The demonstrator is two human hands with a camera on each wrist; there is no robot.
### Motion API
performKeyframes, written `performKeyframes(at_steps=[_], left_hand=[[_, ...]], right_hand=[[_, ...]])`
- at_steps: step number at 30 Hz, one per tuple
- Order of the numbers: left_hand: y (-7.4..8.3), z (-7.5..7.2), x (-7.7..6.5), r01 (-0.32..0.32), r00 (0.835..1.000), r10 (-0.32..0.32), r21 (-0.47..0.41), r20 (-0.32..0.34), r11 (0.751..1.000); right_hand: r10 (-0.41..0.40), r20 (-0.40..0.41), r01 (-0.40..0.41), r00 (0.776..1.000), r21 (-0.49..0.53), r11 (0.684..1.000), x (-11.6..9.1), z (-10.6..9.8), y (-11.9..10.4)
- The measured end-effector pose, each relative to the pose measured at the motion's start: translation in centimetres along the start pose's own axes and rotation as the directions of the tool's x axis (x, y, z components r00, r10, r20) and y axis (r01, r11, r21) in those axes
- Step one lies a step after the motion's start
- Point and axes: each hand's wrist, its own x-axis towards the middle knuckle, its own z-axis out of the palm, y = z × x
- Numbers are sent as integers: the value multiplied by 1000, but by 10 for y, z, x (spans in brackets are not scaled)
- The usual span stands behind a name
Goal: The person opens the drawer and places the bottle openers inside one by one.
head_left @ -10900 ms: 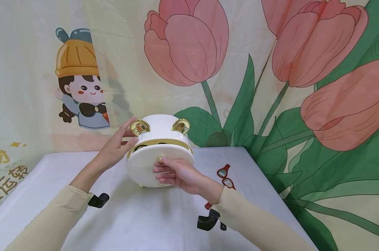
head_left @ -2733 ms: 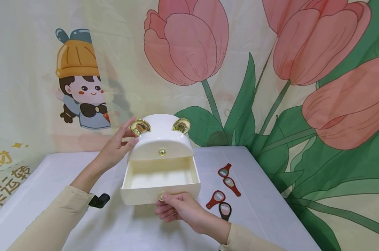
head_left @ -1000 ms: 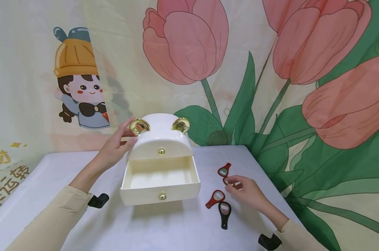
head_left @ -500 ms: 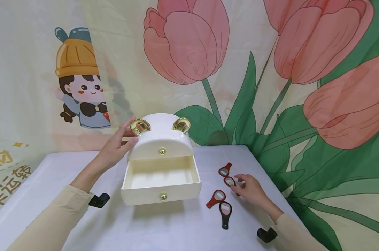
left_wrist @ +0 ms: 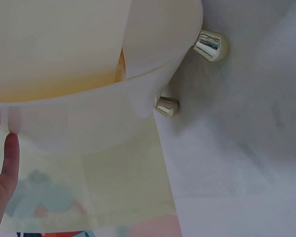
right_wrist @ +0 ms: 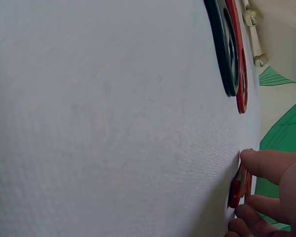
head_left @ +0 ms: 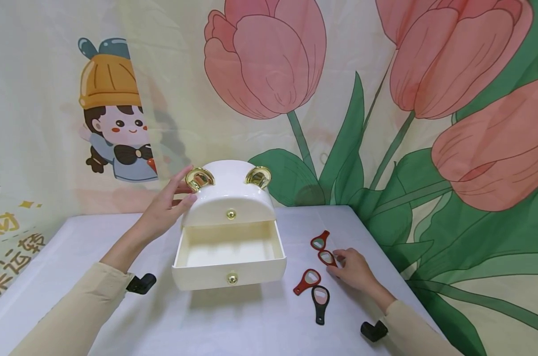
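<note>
A white drawer box (head_left: 229,198) with gold ear-shaped trims stands mid-table, its lower drawer (head_left: 229,279) pulled out and its upper drawer in. My left hand (head_left: 166,198) rests against the box's left side beside the gold ear, fingers extended; the left wrist view shows fingertips (left_wrist: 11,143) at the white wall. On the right, my right hand (head_left: 353,269) pinches the handle end of a red bottle opener (head_left: 326,257), its ring showing past the fingertips. In the right wrist view thumb (right_wrist: 266,163) and fingers flank the red handle (right_wrist: 235,192) close over the cloth.
Another red bottle opener (head_left: 320,240) lies just behind the pinched one. Nearer me are a third red opener (head_left: 307,282) and a black opener (head_left: 320,304). A white cloth covers the table (head_left: 260,326). A printed tulip curtain (head_left: 269,64) hangs behind.
The upper drawer has been pushed in and the lower one drawn out. My right hand has left the lower knob for the red bottle opener, recently shifting slightly along it. The left hand stays.
</note>
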Motion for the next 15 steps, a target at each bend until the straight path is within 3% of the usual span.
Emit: performKeyframes(at_steps=[15], left_hand=[[-4,1,0,-14,1000,15,28,-10,1000]], right_hand=[[20,41,-20,999,3,1000,4,-2,-5]])
